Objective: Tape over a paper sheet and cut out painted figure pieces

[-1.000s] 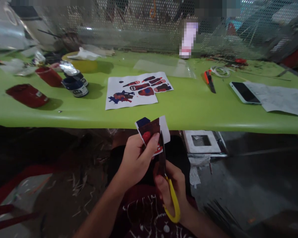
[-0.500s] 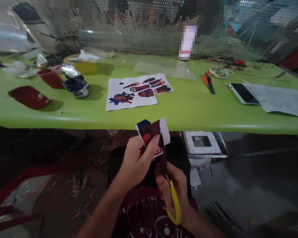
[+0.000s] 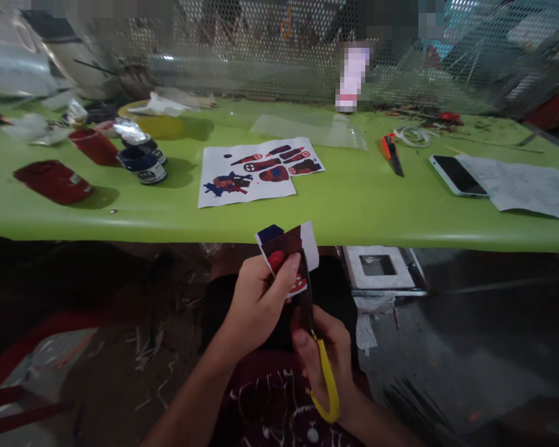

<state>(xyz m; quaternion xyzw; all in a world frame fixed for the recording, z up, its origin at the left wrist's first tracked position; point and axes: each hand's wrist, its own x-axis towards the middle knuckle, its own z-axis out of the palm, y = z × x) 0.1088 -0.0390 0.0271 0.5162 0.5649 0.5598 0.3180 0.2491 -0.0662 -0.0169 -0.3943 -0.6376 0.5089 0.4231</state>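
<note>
Just in front of the table edge, my left hand [image 3: 261, 298] pinches a piece of painted paper [image 3: 286, 242] between thumb and fingers. The paper is dark red, blue and red with a white margin on its right. Closed around yellow-handled scissors [image 3: 327, 385], my right hand [image 3: 328, 347] sits lower and to the right. The dark blades point up and lie along the paper's right part, close to my left thumb. A white sheet [image 3: 209, 161] with red, blue and black painted shapes lies on the table beyond my hands.
On the green table [image 3: 363, 217], red pots [image 3: 58, 181] and a dark blue paint jar [image 3: 142, 165] stand at left. To the right are an orange cutter knife [image 3: 391, 154], a phone [image 3: 456, 176] and a sheet of paper [image 3: 531, 186]. A perforated screen [image 3: 242, 49] rises behind.
Very little differs. My hands, the paper and the scissors hold almost the same position, with only a tiny shift.
</note>
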